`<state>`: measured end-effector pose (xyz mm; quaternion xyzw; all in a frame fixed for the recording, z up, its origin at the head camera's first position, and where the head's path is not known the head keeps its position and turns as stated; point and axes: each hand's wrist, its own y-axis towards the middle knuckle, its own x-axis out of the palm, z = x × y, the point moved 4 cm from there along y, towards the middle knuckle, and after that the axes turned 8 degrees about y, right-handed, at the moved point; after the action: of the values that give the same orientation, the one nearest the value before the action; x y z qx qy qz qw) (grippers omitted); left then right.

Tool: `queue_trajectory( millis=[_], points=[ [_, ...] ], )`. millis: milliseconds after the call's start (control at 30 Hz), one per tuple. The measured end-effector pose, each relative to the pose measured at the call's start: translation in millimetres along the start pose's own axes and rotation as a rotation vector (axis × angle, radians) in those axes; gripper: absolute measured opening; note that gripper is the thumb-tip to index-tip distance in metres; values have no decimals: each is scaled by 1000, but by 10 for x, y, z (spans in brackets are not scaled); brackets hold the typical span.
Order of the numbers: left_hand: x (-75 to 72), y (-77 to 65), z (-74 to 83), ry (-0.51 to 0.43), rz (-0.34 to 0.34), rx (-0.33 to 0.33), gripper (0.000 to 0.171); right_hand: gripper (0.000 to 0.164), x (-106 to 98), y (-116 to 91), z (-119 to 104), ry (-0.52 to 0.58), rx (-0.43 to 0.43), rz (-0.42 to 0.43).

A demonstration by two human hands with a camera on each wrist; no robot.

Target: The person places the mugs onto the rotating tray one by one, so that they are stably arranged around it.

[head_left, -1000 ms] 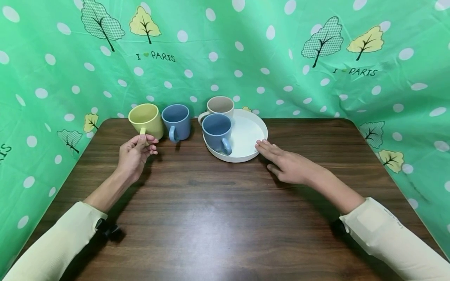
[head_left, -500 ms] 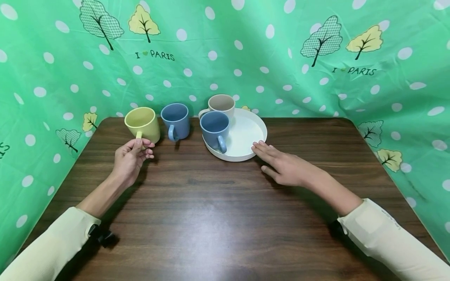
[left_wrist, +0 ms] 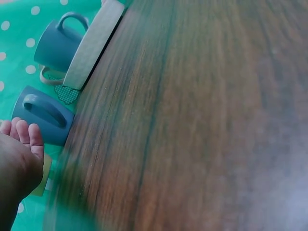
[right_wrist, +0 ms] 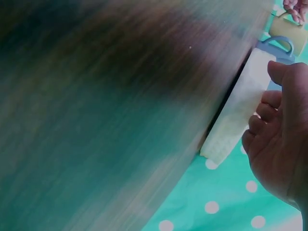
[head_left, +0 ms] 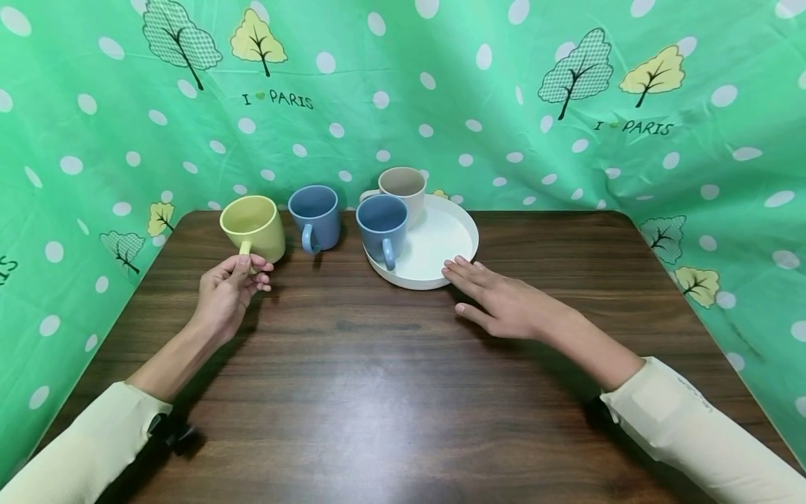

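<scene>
My left hand [head_left: 222, 292] pinches the handle of a yellow mug [head_left: 257, 231] at the table's far left; whether its base touches the table is unclear. Just right of it stands a blue mug [head_left: 317, 220], upright, handle facing me. A round white tray [head_left: 441, 248] with a low rim carries a second blue mug [head_left: 380, 231] at its left side and a grey-beige mug [head_left: 409, 189] behind, partly hidden by the blue one. Straight fingers of my right hand [head_left: 513, 301] touch the tray's near right rim. In the right wrist view, the tray's side wall [right_wrist: 236, 110] lies along those fingers.
The dark wooden table [head_left: 352, 378] ends just behind the mugs and tray. A green curtain [head_left: 441, 91] with white dots and tree prints hangs behind and at both sides. A small black device [head_left: 173, 434] is strapped at the left sleeve's cuff.
The tray has turned clockwise: its blue mug shifted left and back, the grey-beige mug right. My right hand slid left along the rim. The yellow mug moved left and nearer with my left hand.
</scene>
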<state>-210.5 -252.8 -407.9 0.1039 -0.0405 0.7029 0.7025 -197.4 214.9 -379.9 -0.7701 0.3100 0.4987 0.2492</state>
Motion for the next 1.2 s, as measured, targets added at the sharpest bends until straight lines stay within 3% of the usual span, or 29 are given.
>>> queue_trajectory(
  millis=[700, 1200],
  points=[
    [-62, -168, 25, -16, -60, 25, 26, 70, -27, 49, -23, 6, -25, -6],
    [-30, -269, 32, 12, -92, 8, 28, 77, -194, 71, 410, 54, 116, 19]
  ],
)
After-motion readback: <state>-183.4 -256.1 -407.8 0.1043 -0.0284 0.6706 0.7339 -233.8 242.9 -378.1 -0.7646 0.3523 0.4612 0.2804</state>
